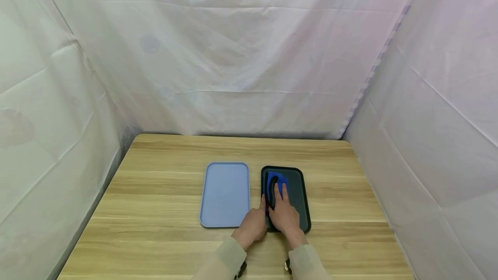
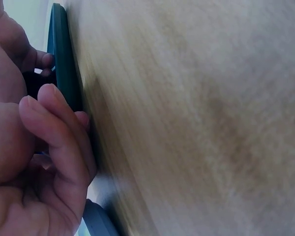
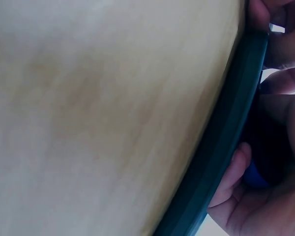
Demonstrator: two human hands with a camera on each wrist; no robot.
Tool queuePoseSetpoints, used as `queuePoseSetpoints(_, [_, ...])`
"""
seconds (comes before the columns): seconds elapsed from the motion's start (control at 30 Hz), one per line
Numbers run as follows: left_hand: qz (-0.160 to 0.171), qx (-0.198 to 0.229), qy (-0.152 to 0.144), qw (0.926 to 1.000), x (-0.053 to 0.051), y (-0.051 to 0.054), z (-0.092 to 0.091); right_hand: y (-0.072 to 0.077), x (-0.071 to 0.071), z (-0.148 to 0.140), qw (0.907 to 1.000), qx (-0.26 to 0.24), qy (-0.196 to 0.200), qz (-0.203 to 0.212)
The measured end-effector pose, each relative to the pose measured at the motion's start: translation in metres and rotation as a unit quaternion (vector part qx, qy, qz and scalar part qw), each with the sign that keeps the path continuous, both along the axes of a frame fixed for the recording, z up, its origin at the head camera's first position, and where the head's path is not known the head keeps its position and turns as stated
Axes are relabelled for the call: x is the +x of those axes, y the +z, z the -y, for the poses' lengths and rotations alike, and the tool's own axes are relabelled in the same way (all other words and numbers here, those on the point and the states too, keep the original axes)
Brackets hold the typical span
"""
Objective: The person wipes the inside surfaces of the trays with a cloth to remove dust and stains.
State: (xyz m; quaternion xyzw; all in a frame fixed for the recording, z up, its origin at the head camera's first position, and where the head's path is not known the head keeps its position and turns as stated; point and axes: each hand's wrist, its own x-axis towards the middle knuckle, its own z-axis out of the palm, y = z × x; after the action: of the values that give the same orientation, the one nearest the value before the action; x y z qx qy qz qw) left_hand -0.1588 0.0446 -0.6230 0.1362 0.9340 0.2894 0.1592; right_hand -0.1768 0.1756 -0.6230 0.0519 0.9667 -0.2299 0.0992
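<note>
On the dark green tray [image 1: 298, 198] lies a flat blue and black item [image 1: 285, 180], seemingly soft; its exact kind is unclear. My right hand [image 1: 285, 216] reaches over its near part, index and middle fingers stretched out on it. My left hand [image 1: 253, 224] is at the tray's left edge with the index finger pointing forward along the item's left side. In the left wrist view the other fingers of the left hand [image 2: 61, 152] are bent beside the tray rim [image 2: 66, 59]. Some blue [image 3: 257, 175] shows under the right palm in the right wrist view.
A light blue tray [image 1: 225, 195] lies to the left of the green one, a narrow gap between them. Both are on a wood-grain table [image 1: 163, 185]. White sheets [image 1: 241, 55] hang behind the table and along both sides.
</note>
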Motion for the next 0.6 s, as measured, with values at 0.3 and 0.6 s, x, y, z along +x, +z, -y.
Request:
queuePoseSetpoints(0.3, [0.003, -0.004, 0.0, 1.0, 0.0, 0.001, -0.001, -0.002, 0.01, -0.001, 1.0, -0.009, -0.002, -0.003])
queuePoseSetpoints(0.6, [0.012, -0.008, 0.001, 0.9999, 0.001, 0.002, 0.0, 0.0, 0.019, 0.0, 0.9999, -0.012, 0.003, -0.012])
